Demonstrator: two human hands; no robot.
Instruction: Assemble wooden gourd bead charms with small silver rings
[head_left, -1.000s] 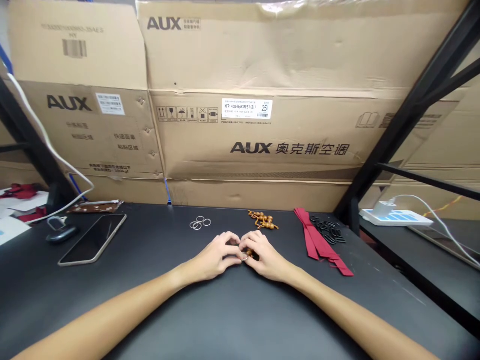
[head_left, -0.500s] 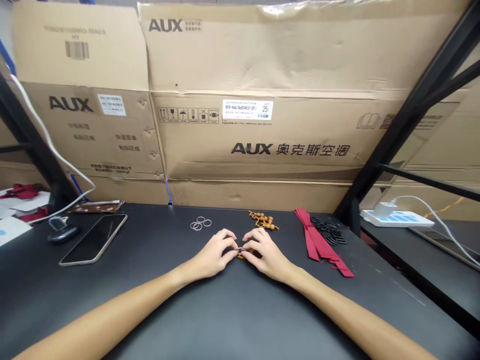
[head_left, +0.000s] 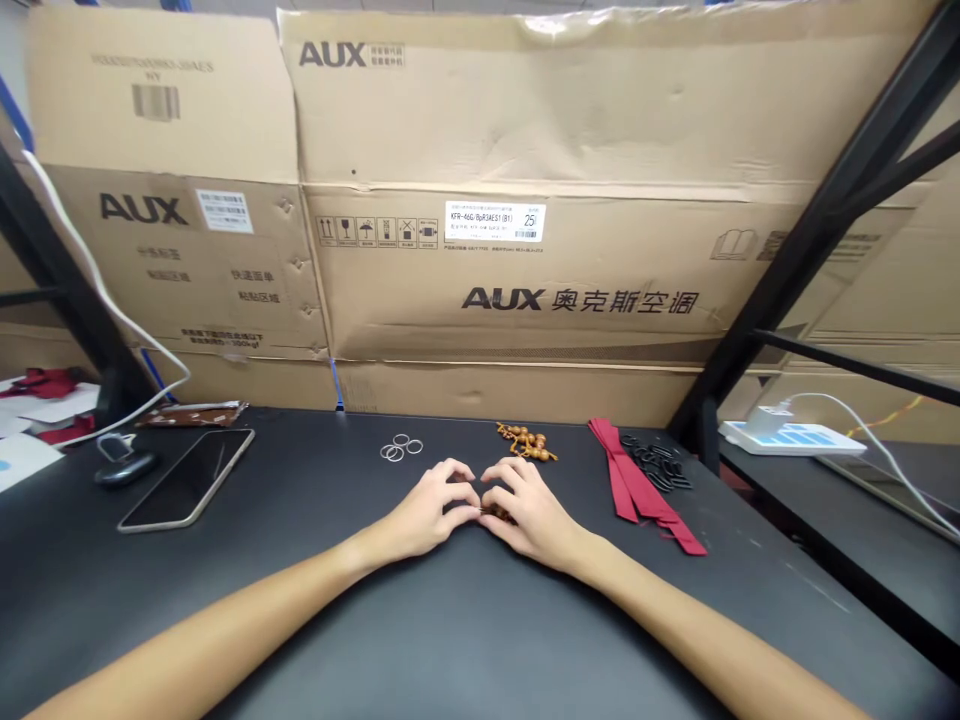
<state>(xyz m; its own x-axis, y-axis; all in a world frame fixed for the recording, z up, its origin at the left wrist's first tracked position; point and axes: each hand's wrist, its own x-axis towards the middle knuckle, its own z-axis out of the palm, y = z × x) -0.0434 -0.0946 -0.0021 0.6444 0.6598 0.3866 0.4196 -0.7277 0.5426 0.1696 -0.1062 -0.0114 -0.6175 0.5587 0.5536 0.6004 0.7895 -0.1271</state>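
The left hand (head_left: 427, 510) and right hand (head_left: 529, 510) are together at the middle of the bench (head_left: 465, 620), fingertips meeting, and both curl over a small job. Between them, a sliver of metal ring (head_left: 481, 510) barely shows at the left fingertips, and a short run of wooden beads (head_left: 499, 515) sits under the right fingers. The fingers hide most of both, so how the ring and beads connect cannot be told.

The main change is that the hands have closed in: the ring, plainly visible a moment ago, is now almost covered.

At 11 o'clock from the hands lies a small group of loose rings (head_left: 397, 448). At 12 to 1 o'clock a longer string of beads (head_left: 527, 441) rests on the bench. At 2 o'clock a red ribbon (head_left: 637, 485) lies folded beside a heap of black rings (head_left: 652, 465). At 9 to 10 o'clock are a phone (head_left: 184, 480) and a small dark case (head_left: 124, 465). Beyond the far edge of the bench stand large AUX cartons (head_left: 495, 300), and at 3 o'clock, off the bench, sits a white power strip (head_left: 787, 438).
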